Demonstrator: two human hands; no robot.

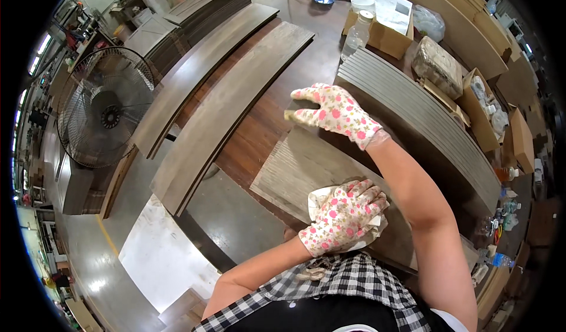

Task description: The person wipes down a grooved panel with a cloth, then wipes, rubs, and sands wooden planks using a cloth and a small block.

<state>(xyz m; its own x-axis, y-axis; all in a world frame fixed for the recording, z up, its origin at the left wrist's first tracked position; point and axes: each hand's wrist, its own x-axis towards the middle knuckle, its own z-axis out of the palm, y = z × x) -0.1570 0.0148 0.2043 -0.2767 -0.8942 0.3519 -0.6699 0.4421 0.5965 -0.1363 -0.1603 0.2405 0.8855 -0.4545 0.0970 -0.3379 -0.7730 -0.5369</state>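
Note:
A grey-brown wood-grain board [295,161] lies on the table in front of me, running back toward my body. My left hand [342,217], in a white glove with pink flowers, is closed over a crumpled white cloth [318,199] and presses it on the board. Beyond the board's far end is my right hand [333,114], in a matching glove. Its thumb and fingers are spread apart, with nothing visible held between them. Some fingers are hidden behind the hand.
Two long boards [236,111] lie side by side to the left, near a black standing fan [109,117]. On the right is a stack of boards [413,120]. Behind it stand a clear bottle [356,34], a cardboard box [392,40] and a wrapped block [437,66].

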